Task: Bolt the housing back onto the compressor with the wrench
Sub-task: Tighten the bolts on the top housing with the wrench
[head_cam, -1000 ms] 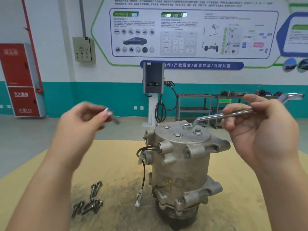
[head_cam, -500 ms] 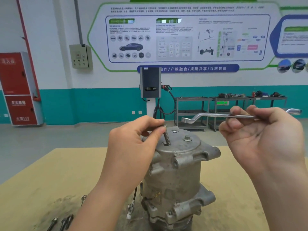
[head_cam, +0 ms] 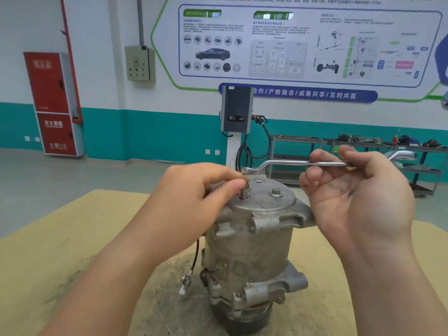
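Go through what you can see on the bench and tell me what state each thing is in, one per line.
Left hand: fingertips pinching a bolt on the housing top.
Bolt: upright in its hole, head still raised.
Second bolt: seated in the housing top.
Right hand: holding the wrench.
Wrench: lifted, off the bolts.
Compressor: standing upright on the table.
Wire connector: hanging unplugged.

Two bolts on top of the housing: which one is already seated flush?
The right-hand bolt, untouched, head down on its washer. The other bolt stands proud in its hole, pinched by the left hand.
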